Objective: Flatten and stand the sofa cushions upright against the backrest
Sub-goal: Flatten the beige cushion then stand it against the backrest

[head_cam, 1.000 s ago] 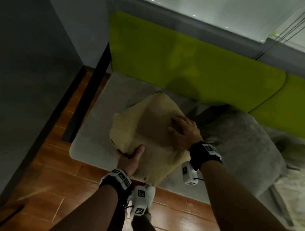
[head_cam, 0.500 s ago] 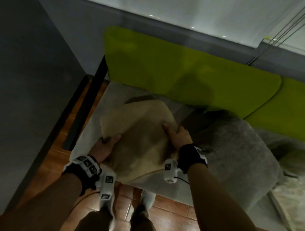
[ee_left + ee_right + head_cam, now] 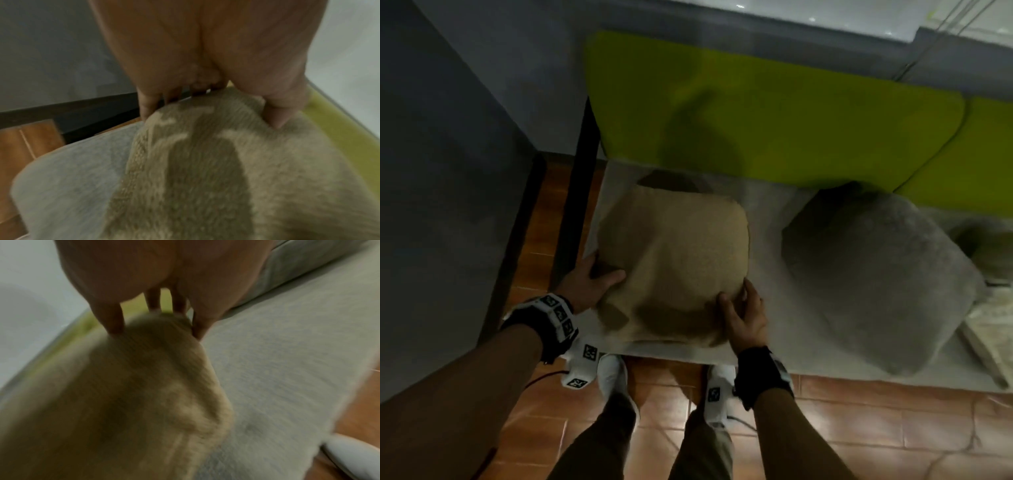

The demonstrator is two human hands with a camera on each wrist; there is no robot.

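A tan cushion [image 3: 674,263] lies flat on the grey sofa seat [image 3: 763,274], square to the green backrest [image 3: 774,120] and a short way in front of it. My left hand [image 3: 599,277] grips its left edge, thumb on top and fingers [image 3: 148,105] round the side. My right hand [image 3: 736,301] grips the near right corner. In the wrist views the tan cushion [image 3: 205,178] [image 3: 144,386] fills the lower frame under each hand [image 3: 205,100] [image 3: 156,321]. A grey cushion [image 3: 876,281] slumps on the seat to the right, one corner near the backrest.
A dark sofa frame [image 3: 575,205] and a grey wall close off the left side. Brown floor tiles [image 3: 859,428] run along the seat's front edge, where my legs and white shoes [image 3: 613,373] stand. A pale patterned item [image 3: 993,325] lies at the far right.
The tan cushion has turned from a diamond to square with the backrest. My left hand moved from its near edge to its left edge; my right hand slid to the near right corner.
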